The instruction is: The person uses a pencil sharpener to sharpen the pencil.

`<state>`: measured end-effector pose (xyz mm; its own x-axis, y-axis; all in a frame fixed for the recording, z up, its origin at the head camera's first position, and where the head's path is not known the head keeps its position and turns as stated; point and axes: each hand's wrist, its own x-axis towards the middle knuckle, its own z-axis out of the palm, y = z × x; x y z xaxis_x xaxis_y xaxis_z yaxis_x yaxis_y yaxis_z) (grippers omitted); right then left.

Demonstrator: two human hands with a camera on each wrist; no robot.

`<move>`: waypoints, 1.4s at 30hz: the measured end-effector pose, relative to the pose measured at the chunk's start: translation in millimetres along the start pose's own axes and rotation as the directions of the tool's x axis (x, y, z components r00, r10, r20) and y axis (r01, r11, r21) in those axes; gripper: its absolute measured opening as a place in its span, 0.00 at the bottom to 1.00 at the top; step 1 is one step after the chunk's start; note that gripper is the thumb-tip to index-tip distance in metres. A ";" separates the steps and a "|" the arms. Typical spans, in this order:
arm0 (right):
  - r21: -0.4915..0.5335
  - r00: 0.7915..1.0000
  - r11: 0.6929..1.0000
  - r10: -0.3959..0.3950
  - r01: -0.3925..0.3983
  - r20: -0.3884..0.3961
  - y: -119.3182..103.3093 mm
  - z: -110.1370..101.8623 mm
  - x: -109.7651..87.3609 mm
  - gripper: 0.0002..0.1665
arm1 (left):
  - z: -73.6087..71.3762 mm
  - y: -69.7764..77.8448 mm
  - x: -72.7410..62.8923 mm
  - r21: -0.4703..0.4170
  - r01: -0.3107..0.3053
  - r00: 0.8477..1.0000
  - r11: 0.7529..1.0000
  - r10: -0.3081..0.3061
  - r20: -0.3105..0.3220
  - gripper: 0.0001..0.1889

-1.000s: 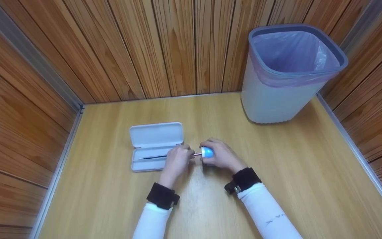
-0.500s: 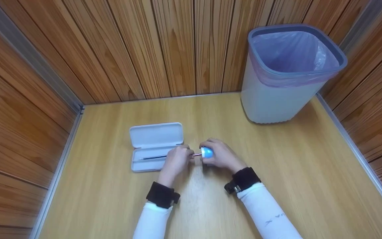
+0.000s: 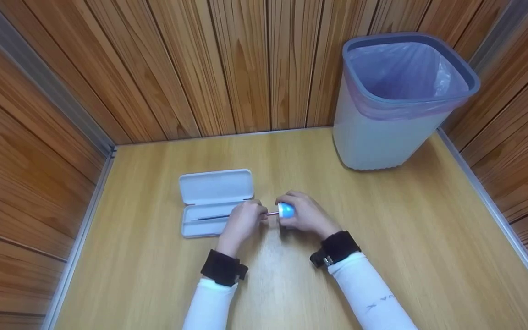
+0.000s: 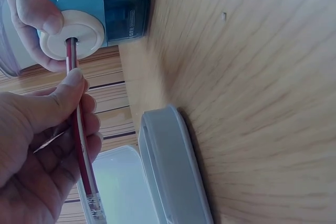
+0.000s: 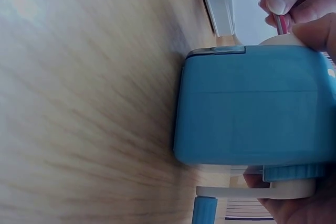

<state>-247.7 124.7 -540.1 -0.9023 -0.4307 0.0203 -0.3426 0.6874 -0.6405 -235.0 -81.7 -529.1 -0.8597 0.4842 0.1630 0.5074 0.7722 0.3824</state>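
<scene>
My left hand (image 3: 244, 221) pinches a red-and-dark striped pencil (image 4: 84, 150) between thumb and fingers. The pencil's front end sits in the hole of a white round face on a blue crank pencil sharpener (image 3: 287, 210). Around the sharpener's body, my right hand (image 3: 309, 214) grips near that white face, with its thumb showing in the right wrist view. The sharpener rests on the table, its pale crank arm (image 5: 236, 192) with a blue knob (image 5: 205, 210) on the side away from the pencil. The pencil tip is hidden inside.
An open pale pencil case (image 3: 217, 185) lies left of the hands, and the pencil's rear end reaches over it. A lined waste bin (image 3: 383, 137) stands at the back right. Wood-panelled walls (image 3: 245, 68) enclose the table (image 3: 154, 275).
Hardly anything differs. The left wrist has shifted very slightly; the pencil, sharpener and right hand keep their places.
</scene>
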 end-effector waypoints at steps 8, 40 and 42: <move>-0.005 1.000 1.000 -0.006 0.006 -0.010 -0.9 -0.7 -0.4 0.27 | 0.0 -1.8 0.1 0.001 -0.005 1.000 1.000 0.005 0.007 0.06; 0.009 0.997 0.997 0.072 -0.072 0.029 -2.8 0.9 0.6 0.30 | -26.8 -41.3 -32.7 -0.075 0.266 0.964 0.961 -0.266 0.015 0.07; 0.014 0.996 0.996 0.089 -0.089 0.030 -2.3 0.6 0.3 0.30 | -35.0 -50.9 -39.2 -0.075 0.311 0.950 0.947 -0.312 0.003 0.06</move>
<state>-247.1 122.6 -539.1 -0.9210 -0.3851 -0.0593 -0.2570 0.7148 -0.6504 -229.2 -154.4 -523.1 -0.9749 0.2202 0.0330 0.2086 0.8514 0.4812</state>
